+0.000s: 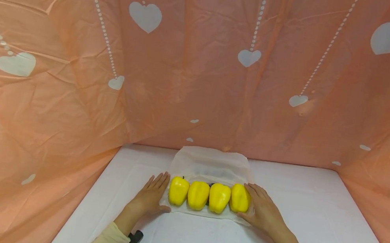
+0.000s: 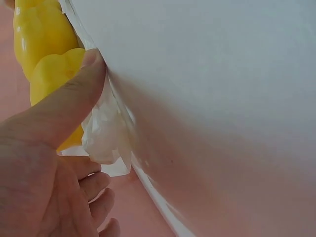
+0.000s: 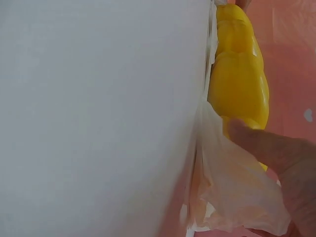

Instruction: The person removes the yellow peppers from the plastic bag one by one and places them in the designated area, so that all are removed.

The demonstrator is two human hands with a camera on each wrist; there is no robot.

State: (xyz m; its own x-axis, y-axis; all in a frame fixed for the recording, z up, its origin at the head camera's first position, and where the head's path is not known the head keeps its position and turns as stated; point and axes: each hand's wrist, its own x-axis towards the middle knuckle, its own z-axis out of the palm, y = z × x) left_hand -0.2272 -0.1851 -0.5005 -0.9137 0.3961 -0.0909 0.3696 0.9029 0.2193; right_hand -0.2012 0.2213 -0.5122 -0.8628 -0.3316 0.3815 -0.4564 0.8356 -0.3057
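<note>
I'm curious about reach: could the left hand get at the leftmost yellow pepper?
Likely yes: the left hand lies right beside the leftmost yellow pepper, with no other pepper between them.

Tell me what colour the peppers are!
The peppers are bright yellow, best seen in the head view.

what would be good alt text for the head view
Four yellow bell peppers sit in a row on pale plastic on a white table, a person's left hand and right hand at opposite ends. Orange fabric with white hearts hangs behind.

Booth [image 1: 56, 115] of heart-print orange sheeting [image 1: 192, 77]
</note>
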